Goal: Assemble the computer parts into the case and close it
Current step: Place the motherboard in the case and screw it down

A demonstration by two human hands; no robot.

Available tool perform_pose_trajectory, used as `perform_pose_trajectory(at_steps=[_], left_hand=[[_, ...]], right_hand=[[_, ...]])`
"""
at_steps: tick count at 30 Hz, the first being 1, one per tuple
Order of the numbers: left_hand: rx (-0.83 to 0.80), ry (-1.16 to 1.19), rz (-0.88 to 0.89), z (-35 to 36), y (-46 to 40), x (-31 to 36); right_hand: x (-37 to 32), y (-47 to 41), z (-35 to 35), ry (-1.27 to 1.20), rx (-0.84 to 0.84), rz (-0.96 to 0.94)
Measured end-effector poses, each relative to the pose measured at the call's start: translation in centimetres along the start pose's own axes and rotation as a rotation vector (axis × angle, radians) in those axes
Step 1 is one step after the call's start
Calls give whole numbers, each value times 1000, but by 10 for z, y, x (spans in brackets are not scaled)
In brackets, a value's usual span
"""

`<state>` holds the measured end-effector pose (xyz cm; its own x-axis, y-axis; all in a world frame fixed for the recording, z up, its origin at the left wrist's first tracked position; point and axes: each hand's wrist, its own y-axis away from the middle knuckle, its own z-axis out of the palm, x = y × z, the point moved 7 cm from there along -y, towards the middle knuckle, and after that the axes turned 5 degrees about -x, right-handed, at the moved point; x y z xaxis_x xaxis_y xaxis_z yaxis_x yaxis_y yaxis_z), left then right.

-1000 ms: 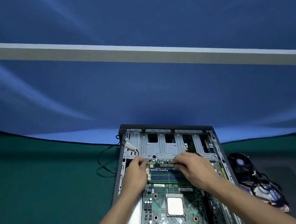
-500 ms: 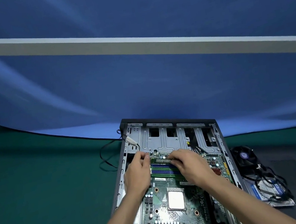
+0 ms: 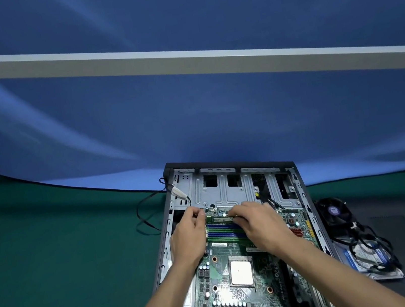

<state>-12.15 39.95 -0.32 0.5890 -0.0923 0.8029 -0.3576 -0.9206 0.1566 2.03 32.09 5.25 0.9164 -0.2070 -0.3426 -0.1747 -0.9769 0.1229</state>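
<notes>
**Memory stick being seated at the far end of the board**

The left hand [image 3: 189, 237] and the right hand [image 3: 259, 226] are held over the far end of the green motherboard [image 3: 244, 287], with a short gap between them. Their fingers are curled down onto the two ends of a narrow green memory stick with a white label [image 3: 222, 219], which is pinched at the farthest of the blue and green memory slots [image 3: 223, 231]. Whether the stick is fully home cannot be told, since its ends are hidden under the fingers.

Compared with the pictures from a second and half a second ago, little is changed in the grip: the same stick is held at the same slot by both hands. The right hand is seen to have shifted slightly toward the middle of the stick, and the view has drifted. From this it is judged that the pressing-in is still under way and has not been finished.

The open grey metal computer case [image 3: 308, 205] is laid flat on the green mat [image 3: 53, 256], near its far edge, with the silver square processor [image 3: 241, 272] bare at the board's middle. A black cooling fan [image 3: 334, 210] and a flat drive wrapped in black cables [image 3: 369, 257] are left outside the case, just beside its right wall. A black loose cable [image 3: 144, 217] trails from the case's far left corner. Much of the assembly is therefore judged to remain, and the case is not yet closed.
</notes>
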Motion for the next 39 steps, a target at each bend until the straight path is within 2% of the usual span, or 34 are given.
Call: perform_pose_trajectory(at_steps=[14, 31, 39], left_hand=[[3, -8, -5, -2, 1, 2], [-9, 8, 10, 0, 1, 2], [-17, -61, 22, 2, 0, 2]], right_hand=[[2, 5, 1, -99, -7, 51], [-2, 5, 1, 3, 42, 4], [-8, 5, 5, 97, 57, -25]])
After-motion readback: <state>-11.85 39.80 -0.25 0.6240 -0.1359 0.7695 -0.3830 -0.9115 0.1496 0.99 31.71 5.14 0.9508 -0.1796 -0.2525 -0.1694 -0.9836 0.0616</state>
